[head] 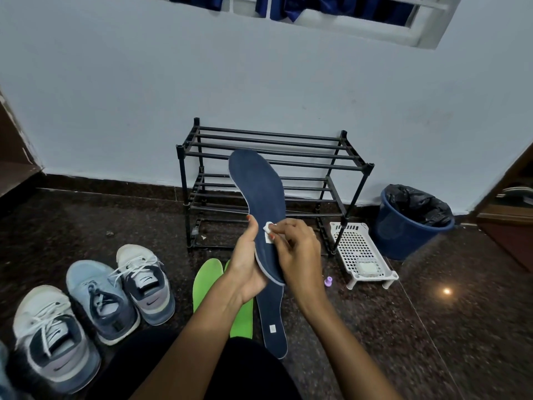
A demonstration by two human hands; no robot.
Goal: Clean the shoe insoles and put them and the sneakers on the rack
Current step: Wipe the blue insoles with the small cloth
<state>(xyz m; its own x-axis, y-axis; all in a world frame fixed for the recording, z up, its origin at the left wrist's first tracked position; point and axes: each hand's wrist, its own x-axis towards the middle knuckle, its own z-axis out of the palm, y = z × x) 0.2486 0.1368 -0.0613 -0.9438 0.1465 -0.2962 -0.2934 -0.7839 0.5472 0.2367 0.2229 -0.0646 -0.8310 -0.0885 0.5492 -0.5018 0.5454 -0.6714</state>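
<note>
Navy insole (259,183) up in the air at centre frame, heel end cradled in the left hand (245,264), thumb hooked over the near edge. That grip is wrapped firmly round the heel. Its long axis runs from the palm at 6 o'clock up to the toe at about 11 o'clock, bowed a little, face turned to the camera.

Right hand (300,255) comes in from 3 o'clock, grip narrow, fingertips pinching a small white wad (268,228) against the insole low down, just above the heel. So nearly the whole length lies toward 12 o'clock from that pinch; my read is the wipe has to travel up along the axis, and the right hand is the one placed for it.

Black rack (357,166) stands right behind at 12 o'clock, bars bare. On the floor: a second navy insole (274,321) at 6 o'clock and green insoles (206,281) just beside it at 7 o'clock.

Writing now. Three sneakers (101,301) at 8 o'clock; two show a swoosh mark on the side, tongue labels too small to read. Both navy insoles carry a small white patch, no lettering legible.
</note>
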